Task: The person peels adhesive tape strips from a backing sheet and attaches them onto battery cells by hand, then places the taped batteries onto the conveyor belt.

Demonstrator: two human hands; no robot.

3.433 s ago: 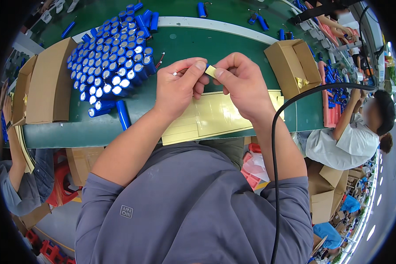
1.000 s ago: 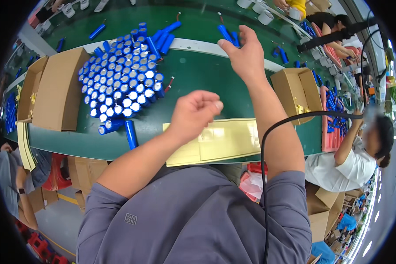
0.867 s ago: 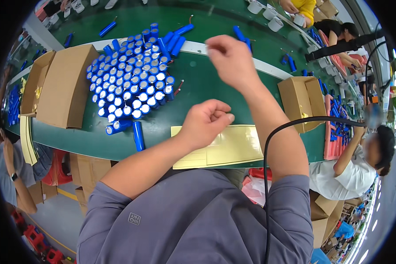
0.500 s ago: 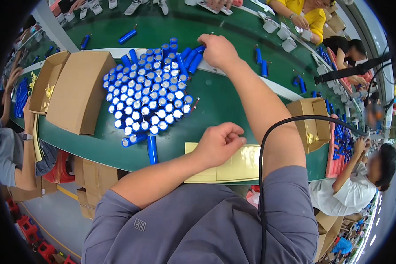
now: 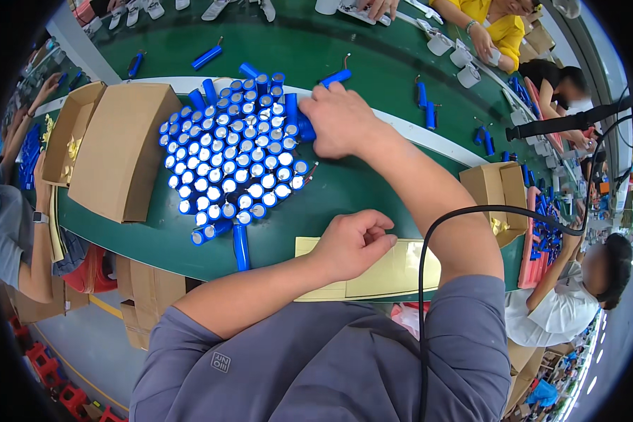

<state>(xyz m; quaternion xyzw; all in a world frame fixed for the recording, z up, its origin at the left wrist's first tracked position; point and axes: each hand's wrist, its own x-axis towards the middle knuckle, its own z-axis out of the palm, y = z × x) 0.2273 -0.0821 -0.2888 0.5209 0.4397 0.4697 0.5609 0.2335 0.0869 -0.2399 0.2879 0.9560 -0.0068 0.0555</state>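
Observation:
A dense cluster of blue cylindrical battery cells (image 5: 225, 151) stands on the green table, most upright with pale metal ends up. At its far right edge my right hand (image 5: 337, 119) is closed around blue cells (image 5: 305, 129), its fingertips partly hidden. Beyond that hand, a blue cell with a wire (image 5: 336, 77) lies on the green belt. My left hand (image 5: 355, 243) hovers at the near side, loosely curled with thumb and forefinger apart and nothing in it. Yellow sheets (image 5: 394, 271) lie beneath it. One blue cell (image 5: 240, 246) lies at the cluster's near side.
Open cardboard boxes (image 5: 123, 151) stand left of the cluster, another small box (image 5: 496, 197) to the right. A pale rail (image 5: 415, 133) divides table from belt, where more wired cells (image 5: 430, 114) lie. A black cable (image 5: 429, 246) crosses my right arm. Co-workers sit around.
My right hand has come back from the rail toward me and to the left, against the cluster. The wired cell by its fingers now lies apart on the belt. My left hand has barely moved.

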